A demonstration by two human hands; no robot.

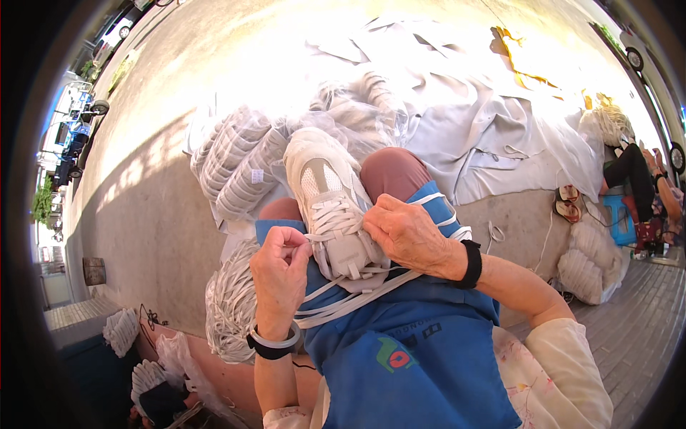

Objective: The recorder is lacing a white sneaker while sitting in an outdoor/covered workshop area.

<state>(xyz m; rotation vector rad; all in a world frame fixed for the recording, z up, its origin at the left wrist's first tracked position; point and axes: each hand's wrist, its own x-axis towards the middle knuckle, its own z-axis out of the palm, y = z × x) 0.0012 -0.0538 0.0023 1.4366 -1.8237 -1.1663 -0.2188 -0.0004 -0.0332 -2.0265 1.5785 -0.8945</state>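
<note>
I'm seeing a chunky cream sneaker (318,154), toe pointing away from the left fingers (291,237) and right fingers (379,224), pale lace (334,216) crisscrossed between them, one strand pinched left.

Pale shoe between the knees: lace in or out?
In: the lace runs in rows across the shoe, and the left hand pinches a strand. Whether finished, cannot tell.

There are two hands (277,277), one pale laced sneaker (348,250), one blue apron (421,357), two black wristbands (472,264), one pale bangle (287,339), one large hank of white laces (229,307) beside the lap, one brown bucket (93,272), one blue stool (620,220) and one seated co-worker (630,171).
</note>
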